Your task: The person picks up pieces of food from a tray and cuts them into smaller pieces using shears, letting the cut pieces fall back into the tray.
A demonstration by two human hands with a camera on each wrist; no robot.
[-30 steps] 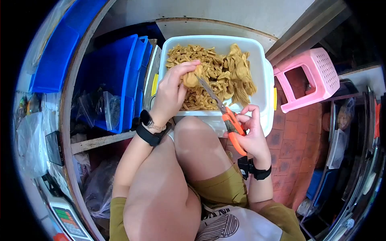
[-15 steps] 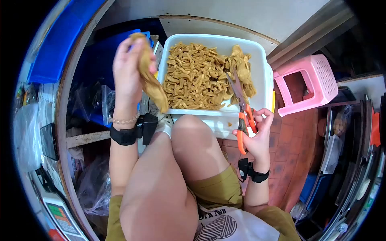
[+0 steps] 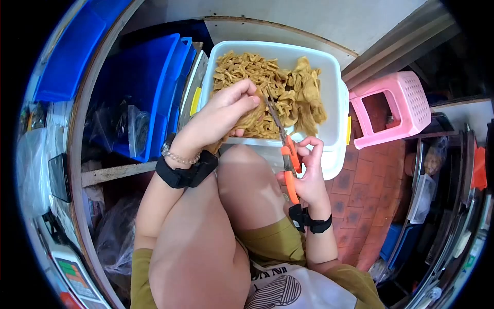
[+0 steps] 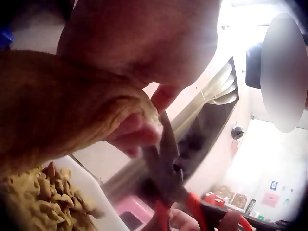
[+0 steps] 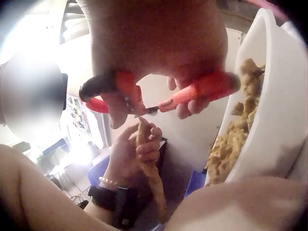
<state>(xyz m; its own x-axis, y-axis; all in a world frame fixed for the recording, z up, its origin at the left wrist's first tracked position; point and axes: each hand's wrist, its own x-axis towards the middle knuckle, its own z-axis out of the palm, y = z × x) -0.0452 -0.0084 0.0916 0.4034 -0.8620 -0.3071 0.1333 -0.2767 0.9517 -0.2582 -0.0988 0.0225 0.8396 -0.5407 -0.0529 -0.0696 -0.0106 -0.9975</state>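
My left hand grips a long, soft, wrinkled tan-brown strip over the near left of a white tub. In my right hand are orange-handled scissors, fingers and thumb through the handles. The scissor blades stand apart right at the strip's end, beside the left fingertips. Short cut pieces of the same tan stuff fill the tub's left and middle. Longer, whole folded pieces lie piled along its right side.
A pink plastic stool stands right of the tub on the red tiled floor. Blue bins are at the left behind a wooden shelf edge. The person's bare knees come close to the tub's near rim.
The left hand swung out left, where a long strip showed in it, then came back over the tub to the blades. The scissors moved right, then back left to meet it.
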